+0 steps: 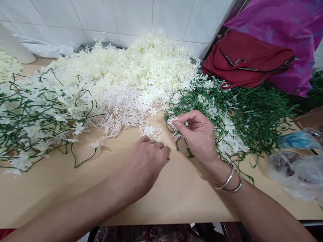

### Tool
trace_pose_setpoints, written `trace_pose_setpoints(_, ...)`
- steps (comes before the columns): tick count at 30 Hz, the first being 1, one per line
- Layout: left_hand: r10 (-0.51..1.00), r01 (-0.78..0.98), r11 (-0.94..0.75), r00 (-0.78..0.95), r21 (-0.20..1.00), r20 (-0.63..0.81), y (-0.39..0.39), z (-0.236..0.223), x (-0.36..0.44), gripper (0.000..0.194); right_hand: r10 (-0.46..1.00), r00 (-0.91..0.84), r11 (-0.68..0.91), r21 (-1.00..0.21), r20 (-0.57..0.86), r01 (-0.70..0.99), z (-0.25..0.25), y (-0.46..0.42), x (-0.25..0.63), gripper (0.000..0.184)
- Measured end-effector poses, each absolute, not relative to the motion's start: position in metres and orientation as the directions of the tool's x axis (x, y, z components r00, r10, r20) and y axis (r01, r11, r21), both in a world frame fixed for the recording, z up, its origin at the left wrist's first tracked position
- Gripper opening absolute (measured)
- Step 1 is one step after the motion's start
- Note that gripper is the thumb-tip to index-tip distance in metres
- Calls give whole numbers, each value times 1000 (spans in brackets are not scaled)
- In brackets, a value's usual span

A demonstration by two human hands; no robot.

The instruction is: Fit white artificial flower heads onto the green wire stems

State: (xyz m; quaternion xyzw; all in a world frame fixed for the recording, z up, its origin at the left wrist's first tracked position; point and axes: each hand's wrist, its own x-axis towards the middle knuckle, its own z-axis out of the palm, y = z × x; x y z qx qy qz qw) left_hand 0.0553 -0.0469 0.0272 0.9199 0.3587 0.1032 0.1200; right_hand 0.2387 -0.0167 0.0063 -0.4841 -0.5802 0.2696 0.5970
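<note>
My left hand rests knuckles-up on the tan table, fingers curled into a pinch near a thin green stem tip; what it grips is hidden. My right hand, with silver bangles at the wrist, pinches a small white artificial flower between thumb and forefinger, at the edge of a tangle of green plastic stems. A loose white flower lies just beyond my left hand. A heap of white stamen sticks lies in front of a big pile of cream flower heads.
Finished green vines with white flowers spread over the left side. A red handbag and purple cloth sit at the back right. Clear plastic bags lie at the right edge. A white tiled wall stands behind.
</note>
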Motion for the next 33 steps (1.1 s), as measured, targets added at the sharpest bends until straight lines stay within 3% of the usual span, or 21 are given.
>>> trace_pose_setpoints(3,765,545,-567,626,618,151,-40,28,47,5,912,164,341,-919,375,199,10,-19,237,17)
trace_pose_setpoints(5,822,409,-365,564,836,83,-34,26,38,11,929,110,334,-929,353,158,12,-20,236,18)
trace_pose_setpoints(8,856,197,-64,516,978,-48,-26,17,24,19,958,3,284,-954,286,97,8,-19,236,20)
trace_pose_setpoints(12,912,10,86,402,996,-83,-21,4,11,28,977,-96,194,-981,191,17,0,-19,235,25)
trace_pose_setpoints(16,938,-61,111,336,992,-84,-20,0,10,30,981,-143,134,-991,133,-4,0,-21,232,25)
trace_pose_setpoints(24,934,-95,61,356,994,-23,-24,-2,15,23,977,-207,69,-996,55,61,3,-24,228,26)
trace_pose_setpoints(33,923,5,6,385,1000,-8,-28,-6,14,19,964,-260,-46,-999,-48,13,1,-23,227,29)
